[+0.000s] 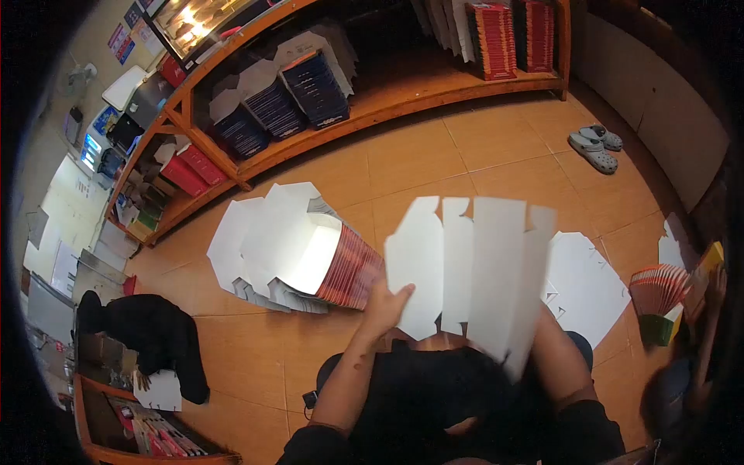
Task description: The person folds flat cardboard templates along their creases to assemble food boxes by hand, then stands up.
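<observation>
A white flat box blank [496, 271], with slots and fold lines, is held up in front of my body. My left hand [387, 304] is closed on its left edge, the thumb lying over the white face. My right hand [545, 324] reaches behind the blank's right side, so its fingers are hidden. To the left of my left hand, a nested stack of folded boxes [350, 267] with red printed sides and white insides lies on the floor. Another white flat blank [589, 283] lies to the right, partly behind the held one.
A wooden shelf [403, 105] at the back holds blue box stacks [316, 89] and red box stacks [492, 43]. Grey clogs [595, 147] stand on the tiled floor. A person in black [159, 333] bends at the left. Another person's arm [709, 325] is by orange-edged boxes [659, 291] at right.
</observation>
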The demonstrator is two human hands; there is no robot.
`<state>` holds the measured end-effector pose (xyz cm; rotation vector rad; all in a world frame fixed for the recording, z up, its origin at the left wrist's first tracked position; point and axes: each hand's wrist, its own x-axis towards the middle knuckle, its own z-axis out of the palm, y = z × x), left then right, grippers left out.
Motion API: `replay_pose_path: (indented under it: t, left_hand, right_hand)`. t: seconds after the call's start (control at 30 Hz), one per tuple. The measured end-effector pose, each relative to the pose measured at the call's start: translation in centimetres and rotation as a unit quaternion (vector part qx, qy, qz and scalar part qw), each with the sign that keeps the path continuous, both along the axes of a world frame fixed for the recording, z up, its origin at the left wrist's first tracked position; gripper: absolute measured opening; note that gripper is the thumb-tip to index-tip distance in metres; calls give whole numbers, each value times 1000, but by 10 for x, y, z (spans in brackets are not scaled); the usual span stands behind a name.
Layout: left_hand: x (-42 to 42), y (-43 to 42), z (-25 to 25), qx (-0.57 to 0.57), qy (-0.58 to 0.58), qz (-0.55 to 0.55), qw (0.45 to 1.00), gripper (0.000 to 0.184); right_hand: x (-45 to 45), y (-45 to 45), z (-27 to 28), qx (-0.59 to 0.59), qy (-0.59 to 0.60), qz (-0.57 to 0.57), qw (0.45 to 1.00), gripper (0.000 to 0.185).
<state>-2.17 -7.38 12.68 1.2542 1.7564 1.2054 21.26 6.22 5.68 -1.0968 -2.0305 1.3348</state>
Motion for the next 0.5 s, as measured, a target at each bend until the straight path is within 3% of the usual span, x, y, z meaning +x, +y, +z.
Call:
replay_pose_path:
  t: [0.03,0.1,0.13,0.2,0.23,0.27,0.3,0.37,0.43,0.5]
  left_hand:
    - [-9,-4,4,1,3,2,1000,33]
    - [-25,-11,8,53,-37,22,998,32]
    - [-35,-13,7,46,-43,21,998,33]
    - [-40,-14,8,47,-45,52,997,32]
    - [-42,-15,8,46,-46,82,995,31]
    - [-48,-15,7,49,-52,65,995,33]
    - [-47,-16,9,50,-56,64,995,33]
    - [-44,-18,20,53,-102,31,993,35]
    - [-49,-17,20,52,-90,17,994,39]
    - [-51,-18,23,47,-116,-11,992,43]
  right_hand:
    - [14,14,1,-100,134,-6,986,58]
    - [26,31,13,-292,381,-15,877,53]
    - [29,25,36,-291,380,-13,878,53]
    - [36,5,88,-366,495,-26,787,47]
    - [36,5,87,-366,491,-27,790,47]
    - [36,6,84,-237,379,-40,894,49]
    - [35,7,79,-98,253,-52,961,51]
    - [30,16,60,-55,209,-81,973,54]
    - [29,22,60,-139,264,-148,943,54]
    - [32,23,67,-164,286,-147,933,56]
